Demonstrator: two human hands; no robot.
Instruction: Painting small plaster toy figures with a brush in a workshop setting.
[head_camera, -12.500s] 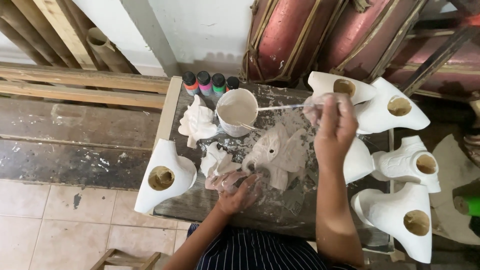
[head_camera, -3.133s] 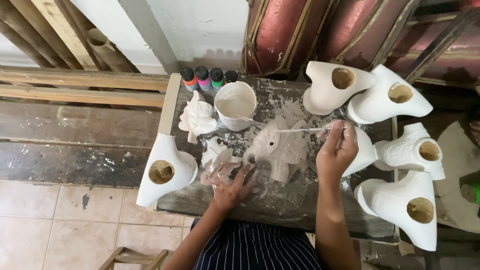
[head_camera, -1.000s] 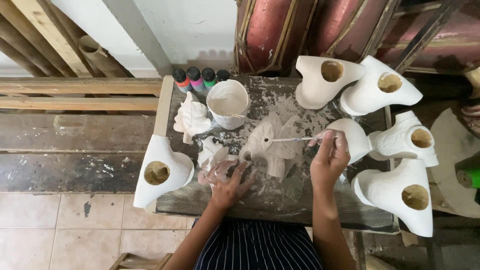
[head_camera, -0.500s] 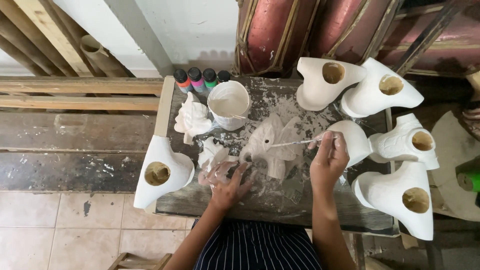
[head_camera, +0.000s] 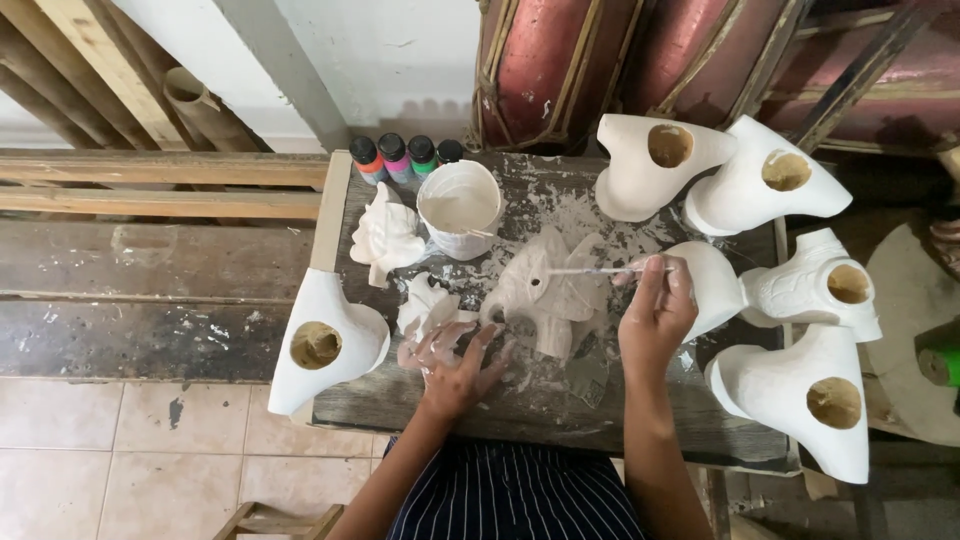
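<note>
A white plaster figure (head_camera: 548, 290) with wide ears lies in the middle of a small paint-stained table (head_camera: 530, 400). My right hand (head_camera: 655, 315) grips a thin brush (head_camera: 590, 270) whose tip rests on the figure's top. My left hand (head_camera: 455, 360), smeared white, lies flat with fingers spread at the figure's near left side, touching it. Just beyond the figure stands a white cup of white paint (head_camera: 460, 207). Two smaller white figures (head_camera: 385, 235) (head_camera: 425, 305) sit to the left.
Several hollow white plaster casts ring the table: one at the left edge (head_camera: 325, 345), others on the right (head_camera: 780, 385). Paint bottles (head_camera: 400, 155) line the back edge. Wooden planks (head_camera: 150, 185) run left; red drums (head_camera: 620, 60) stand behind. A green object (head_camera: 940, 362) is at far right.
My right hand with the brush has stayed over the figure, shifting only slightly in small strokes. My left hand keeps its place at the figure's side. Long ago the brush was near the cup.
</note>
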